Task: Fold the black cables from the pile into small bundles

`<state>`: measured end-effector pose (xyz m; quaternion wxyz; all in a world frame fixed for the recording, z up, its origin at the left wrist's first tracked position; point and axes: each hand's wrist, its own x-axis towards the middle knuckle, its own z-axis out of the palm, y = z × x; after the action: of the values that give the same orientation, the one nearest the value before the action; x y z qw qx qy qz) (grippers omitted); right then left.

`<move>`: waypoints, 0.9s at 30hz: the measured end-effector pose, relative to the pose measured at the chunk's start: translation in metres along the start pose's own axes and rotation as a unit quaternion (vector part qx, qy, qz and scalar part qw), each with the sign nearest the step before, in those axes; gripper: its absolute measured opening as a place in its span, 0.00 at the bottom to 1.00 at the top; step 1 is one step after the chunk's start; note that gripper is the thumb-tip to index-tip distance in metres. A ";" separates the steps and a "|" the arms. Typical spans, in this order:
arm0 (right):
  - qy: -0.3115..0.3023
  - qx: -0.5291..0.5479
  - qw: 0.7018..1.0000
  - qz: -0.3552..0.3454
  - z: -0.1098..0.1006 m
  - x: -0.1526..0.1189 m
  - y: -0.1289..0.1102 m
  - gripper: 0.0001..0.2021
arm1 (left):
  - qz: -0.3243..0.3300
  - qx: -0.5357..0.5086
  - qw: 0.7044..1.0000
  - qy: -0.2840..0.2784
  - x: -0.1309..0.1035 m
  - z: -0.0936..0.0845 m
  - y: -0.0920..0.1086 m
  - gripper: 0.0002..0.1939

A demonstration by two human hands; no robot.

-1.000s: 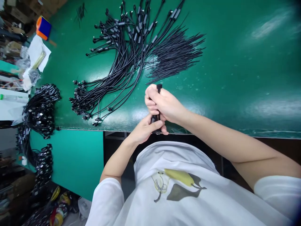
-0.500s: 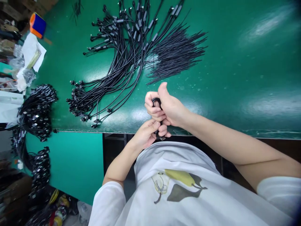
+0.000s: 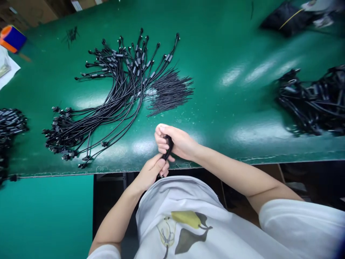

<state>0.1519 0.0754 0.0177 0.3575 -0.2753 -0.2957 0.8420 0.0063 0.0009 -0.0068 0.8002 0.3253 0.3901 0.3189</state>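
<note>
A black cable (image 3: 169, 146), folded into a tight bundle, is held between my two hands near the table's front edge. My left hand (image 3: 155, 168) is closed around its lower end, with the thumb pressed on top. Higher up, my right hand (image 3: 176, 141) has its fingers curled around the upper part of the bundle. The cable's ends are mostly hidden by my fingers. Beyond my hands lies a pile of thin black ties (image 3: 172, 91), and left of it a spread of loose black cables (image 3: 118, 90) with connectors at both ends.
Bundled cables (image 3: 309, 102) lie on the right of the green table (image 3: 229, 108), with a black bag (image 3: 283, 19) behind them. More bundled cables (image 3: 12, 124) sit at the left edge. An orange and blue object (image 3: 13, 39) stands at the far left.
The view has swung to the right, bringing the right-hand cable bundles and black bag into sight. My right hand has turned around the cable, which stays in both hands.
</note>
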 end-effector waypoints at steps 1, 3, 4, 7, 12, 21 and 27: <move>-0.008 -0.054 0.998 -0.005 -0.007 -0.001 -0.005 0.13 | -0.003 0.011 1.000 0.001 -0.002 -0.001 -0.001 0.22; -0.013 -0.231 0.971 -0.054 -0.031 0.005 -0.025 0.14 | 0.000 0.010 1.000 0.026 -0.006 -0.002 -0.001 0.21; 0.015 -0.345 0.933 -0.103 -0.048 0.011 -0.040 0.14 | 0.006 -0.002 0.999 0.049 -0.008 -0.003 0.001 0.21; 0.216 -0.612 0.716 -0.257 -0.109 0.041 -0.088 0.07 | 0.026 -0.042 0.992 0.117 -0.011 -0.004 0.008 0.22; 0.259 -0.674 0.650 -0.236 -0.175 0.083 -0.129 0.03 | 0.026 -0.063 0.988 0.141 -0.011 -0.003 0.011 0.22; 0.319 -0.797 0.472 -0.200 -0.163 0.052 -0.122 0.13 | 0.054 -0.060 0.987 0.142 -0.011 -0.002 0.014 0.22; 0.228 -0.727 0.588 -0.272 -0.104 0.013 -0.076 0.09 | 0.070 -0.084 0.988 0.110 0.000 0.016 0.020 0.29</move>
<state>0.2479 0.1598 -0.0029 0.3063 -0.5329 -0.7797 0.1197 0.0147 0.0082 0.0161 0.7524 0.2466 0.4238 0.4398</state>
